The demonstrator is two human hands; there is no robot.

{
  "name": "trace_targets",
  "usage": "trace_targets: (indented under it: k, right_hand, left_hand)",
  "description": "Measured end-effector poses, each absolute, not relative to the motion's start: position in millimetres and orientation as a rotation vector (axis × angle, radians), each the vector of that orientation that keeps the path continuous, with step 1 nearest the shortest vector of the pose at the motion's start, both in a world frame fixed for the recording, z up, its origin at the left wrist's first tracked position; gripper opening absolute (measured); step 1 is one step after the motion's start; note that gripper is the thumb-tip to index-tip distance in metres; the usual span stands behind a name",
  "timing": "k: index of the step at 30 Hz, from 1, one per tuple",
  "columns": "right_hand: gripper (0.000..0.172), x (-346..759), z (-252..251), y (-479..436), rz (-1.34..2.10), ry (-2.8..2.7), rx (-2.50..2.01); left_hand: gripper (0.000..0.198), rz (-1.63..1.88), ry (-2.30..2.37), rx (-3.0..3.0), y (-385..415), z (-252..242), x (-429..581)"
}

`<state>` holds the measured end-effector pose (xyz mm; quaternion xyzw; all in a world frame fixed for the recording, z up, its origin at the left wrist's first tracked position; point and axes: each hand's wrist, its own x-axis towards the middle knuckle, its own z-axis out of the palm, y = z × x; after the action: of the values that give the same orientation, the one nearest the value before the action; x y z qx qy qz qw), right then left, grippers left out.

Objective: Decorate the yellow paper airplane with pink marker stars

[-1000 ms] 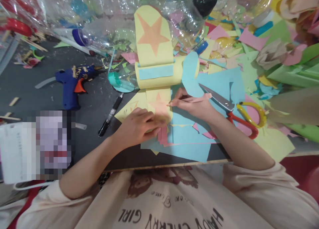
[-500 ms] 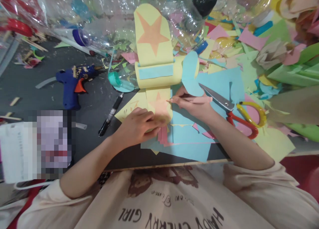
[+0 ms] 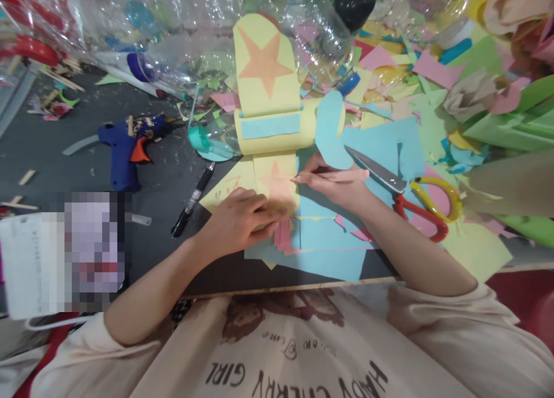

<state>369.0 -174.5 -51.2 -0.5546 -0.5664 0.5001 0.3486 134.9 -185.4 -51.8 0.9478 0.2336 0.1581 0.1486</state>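
Note:
In my right hand [image 3: 331, 181] is a light pink marker [image 3: 346, 175], its tip against the right edge of an orange star [image 3: 274, 181] on the near yellow paper wing. My left hand [image 3: 242, 219] lies over the lower part of that wing, fingers stretched out and pressing it down. The wing belongs to a paper airplane built on a clear bottle [image 3: 220, 138] wrapped in yellow paper [image 3: 277, 144]. A finished orange star [image 3: 265, 62] marks the far wing. Light blue paper tail pieces [image 3: 329, 121] sit at the right end, just above my right hand.
Red-and-yellow-handled scissors [image 3: 381, 173] lie on blue paper [image 3: 402, 138] right of my right hand. At left are a blue glue gun [image 3: 123, 150] and a black pen [image 3: 193, 199]. Plastic bottles [image 3: 173, 57] and paper scraps [image 3: 441, 69] crowd the back and right.
The marker tip has shifted slightly downward along the star's right side, with my right hand moving a little. My left hand stays in place on the wing.

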Motion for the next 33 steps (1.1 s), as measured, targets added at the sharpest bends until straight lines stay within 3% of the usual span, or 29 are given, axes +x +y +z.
trace_targets:
  k: [8, 20, 33]
  right_hand:
    - [0.034, 368.0, -50.8, -177.6, 1.281, -1.315, -1.417]
    - [0.023, 365.7, -51.8, -176.8, 1.194, -1.368, -1.509]
    - [0.027, 369.2, -53.4, -180.2, 1.201, -1.467, -1.505]
  left_hand:
    - [0.034, 0.431, 0.666, 2.699, -186.1, -54.5, 131.9]
    - [0.036, 0.371, 0.692, 2.714, -186.0, -54.4, 132.1]
    - [0.034, 0.459, 0.668, 2.708, -185.4, -53.6, 133.2]
